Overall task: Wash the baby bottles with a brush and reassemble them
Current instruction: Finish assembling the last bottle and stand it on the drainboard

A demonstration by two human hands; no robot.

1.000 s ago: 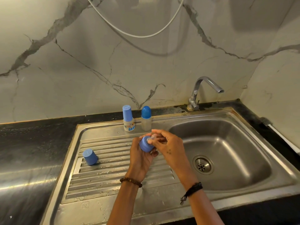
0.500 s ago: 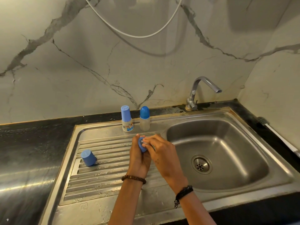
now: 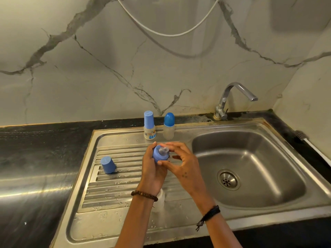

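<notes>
My left hand (image 3: 152,169) grips a blue bottle collar (image 3: 159,156) with a clear teat (image 3: 163,150) sticking out of it, above the ribbed drainboard (image 3: 114,187). My right hand (image 3: 182,165) curls round the collar's right side, with its fingertips on the teat. A clear bottle body (image 3: 160,199) lies on the drainboard under my left wrist, mostly hidden. Two capped baby bottles stand at the back rim: one with a light blue cap (image 3: 149,127) and one with a dark blue domed cap (image 3: 169,126). A loose blue cap (image 3: 108,165) rests upside down on the drainboard's left.
The steel sink basin (image 3: 250,158) with its drain (image 3: 228,179) lies to the right, under a chrome tap (image 3: 231,99). Black counter (image 3: 39,158) runs along the left. A white brush handle (image 3: 315,149) rests on the counter at the far right.
My hands shifted slightly and the collar turned, so the clear teat now shows between my fingers. The right hand's fingers moved onto the teat.
</notes>
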